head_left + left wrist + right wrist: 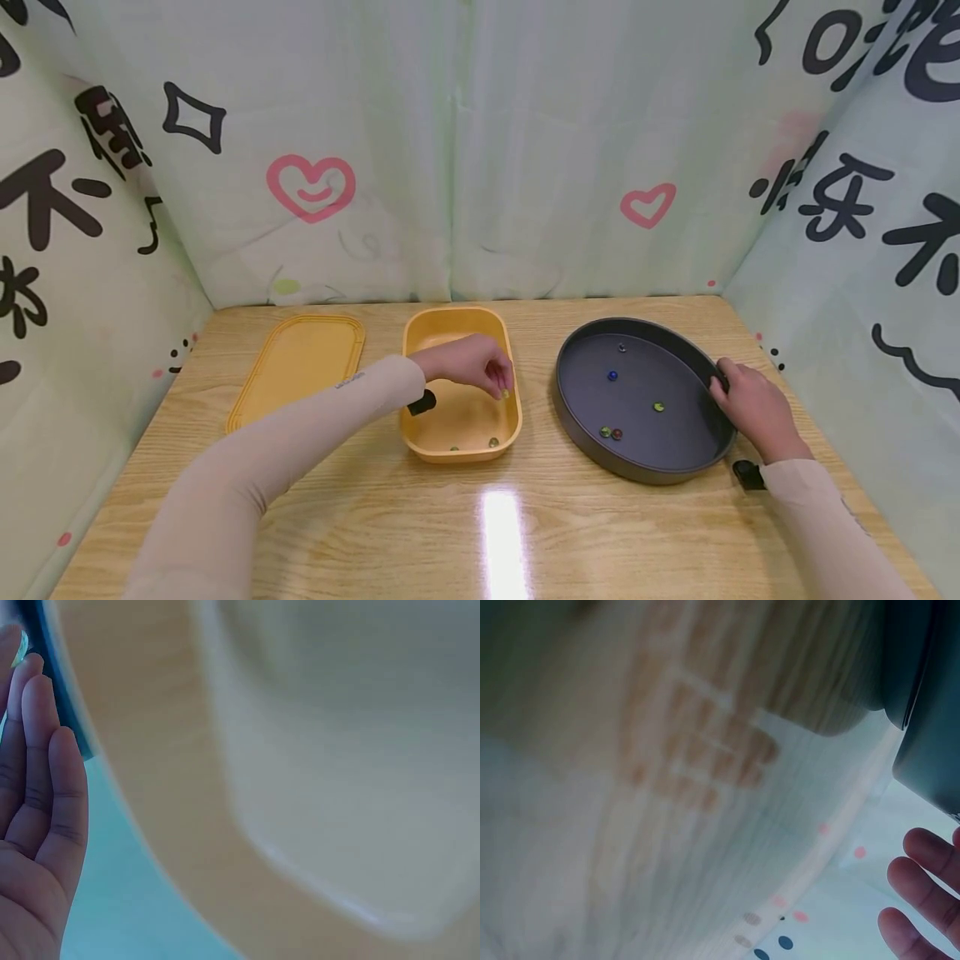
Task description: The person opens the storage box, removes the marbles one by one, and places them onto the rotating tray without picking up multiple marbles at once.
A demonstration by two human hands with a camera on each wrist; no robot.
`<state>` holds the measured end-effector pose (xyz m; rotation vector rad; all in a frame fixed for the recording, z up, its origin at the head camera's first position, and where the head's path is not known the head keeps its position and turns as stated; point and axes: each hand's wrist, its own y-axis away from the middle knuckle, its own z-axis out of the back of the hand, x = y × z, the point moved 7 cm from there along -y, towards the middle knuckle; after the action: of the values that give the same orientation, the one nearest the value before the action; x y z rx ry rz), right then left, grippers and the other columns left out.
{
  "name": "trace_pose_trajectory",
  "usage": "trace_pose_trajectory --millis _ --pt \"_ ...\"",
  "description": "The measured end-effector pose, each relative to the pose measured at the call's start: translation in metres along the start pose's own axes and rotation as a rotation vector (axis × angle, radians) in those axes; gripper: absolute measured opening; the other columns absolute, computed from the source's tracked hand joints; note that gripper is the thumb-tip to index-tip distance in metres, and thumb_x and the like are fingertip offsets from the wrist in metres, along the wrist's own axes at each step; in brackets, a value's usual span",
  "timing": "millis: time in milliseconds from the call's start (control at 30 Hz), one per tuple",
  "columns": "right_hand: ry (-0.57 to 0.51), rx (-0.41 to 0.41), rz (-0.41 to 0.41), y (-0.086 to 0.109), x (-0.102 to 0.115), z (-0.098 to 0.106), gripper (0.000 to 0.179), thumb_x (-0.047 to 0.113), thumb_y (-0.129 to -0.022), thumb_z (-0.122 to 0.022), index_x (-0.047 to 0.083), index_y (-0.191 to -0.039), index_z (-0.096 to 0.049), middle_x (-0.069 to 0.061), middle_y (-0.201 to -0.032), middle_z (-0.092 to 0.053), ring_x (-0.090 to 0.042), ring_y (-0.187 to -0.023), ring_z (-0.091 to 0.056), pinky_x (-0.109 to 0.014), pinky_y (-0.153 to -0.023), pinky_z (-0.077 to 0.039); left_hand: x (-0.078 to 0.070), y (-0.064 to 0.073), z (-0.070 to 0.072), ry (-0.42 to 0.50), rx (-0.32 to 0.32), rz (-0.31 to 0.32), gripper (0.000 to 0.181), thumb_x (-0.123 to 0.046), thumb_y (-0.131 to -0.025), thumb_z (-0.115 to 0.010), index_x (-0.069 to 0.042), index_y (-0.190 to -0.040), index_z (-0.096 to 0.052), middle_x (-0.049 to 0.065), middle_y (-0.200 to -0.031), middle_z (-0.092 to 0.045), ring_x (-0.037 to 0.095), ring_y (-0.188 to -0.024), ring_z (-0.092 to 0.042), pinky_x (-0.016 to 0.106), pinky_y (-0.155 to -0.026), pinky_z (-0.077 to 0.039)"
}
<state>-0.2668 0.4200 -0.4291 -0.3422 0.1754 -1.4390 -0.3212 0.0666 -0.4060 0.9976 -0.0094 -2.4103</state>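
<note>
My left hand (472, 365) is over the yellow plastic container (420, 333), pinching a small yellow-green glass marble (505, 393) between thumb and fingertips. The left wrist view shows the marble (24, 646) at the tips of the fingers (67, 765). Two more marbles lie on the container floor, one of them a clear-looking marble (493, 442) near the front right. At the right, my right hand (757, 408) grips the rim of a round dark grey pan (652, 467), thumb over the edge. Several marbles lie spread in it, among them a blue marble (612, 376) and a reddish marble (617, 434).
A flat yellow lid (307, 358) lies on the wooden table (420, 533) left of the container, partly behind my left sleeve. Printed pale curtains (480, 167) hang behind the table and along both sides.
</note>
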Motion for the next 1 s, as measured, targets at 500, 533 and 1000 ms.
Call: trace_pose_trajectory --millis 500,533,1000 --pt "-0.002 -0.008 0.004 0.0 -0.002 -0.001 0.019 0.007 -0.086 -0.057 -0.007 -0.096 -0.051 -0.021 -0.068 -0.053 -0.029 -0.053 -0.049 -0.047 -0.048 -0.042 -0.055 -0.034 0.033 0.069 -0.131 -0.117 0.014 -0.007 -0.081 -0.071 -0.005 -0.094 -0.072 0.007 -0.093 -0.072 0.009 -0.081 -0.065 0.015 -0.077 -0.052" --pt "-0.002 -0.007 0.004 0.0 -0.002 -0.001 0.018 0.007 -0.086 -0.057 -0.007 -0.096 -0.051 -0.021 -0.068 -0.053 -0.028 -0.053 -0.048 -0.047 -0.047 -0.042 -0.058 -0.038 0.034 0.074 -0.131 -0.116 0.014 -0.008 -0.081 -0.071 -0.005 -0.095 -0.072 0.006 -0.094 -0.072 0.009 -0.082 -0.065 0.015 -0.077 -0.052" --pt "-0.002 -0.029 0.021 0.0 -0.002 0.0 0.019 0.007 -0.085 -0.057 -0.007 -0.097 -0.051 -0.024 -0.07 -0.055 -0.032 -0.055 -0.051 -0.05 -0.049 -0.043 -0.082 -0.109 0.023 0.204 -0.247 -0.146 0.02 -0.014 -0.08 -0.072 -0.01 -0.099 -0.071 0.001 -0.092 -0.072 0.003 -0.08 -0.064 0.011 -0.075 -0.051"
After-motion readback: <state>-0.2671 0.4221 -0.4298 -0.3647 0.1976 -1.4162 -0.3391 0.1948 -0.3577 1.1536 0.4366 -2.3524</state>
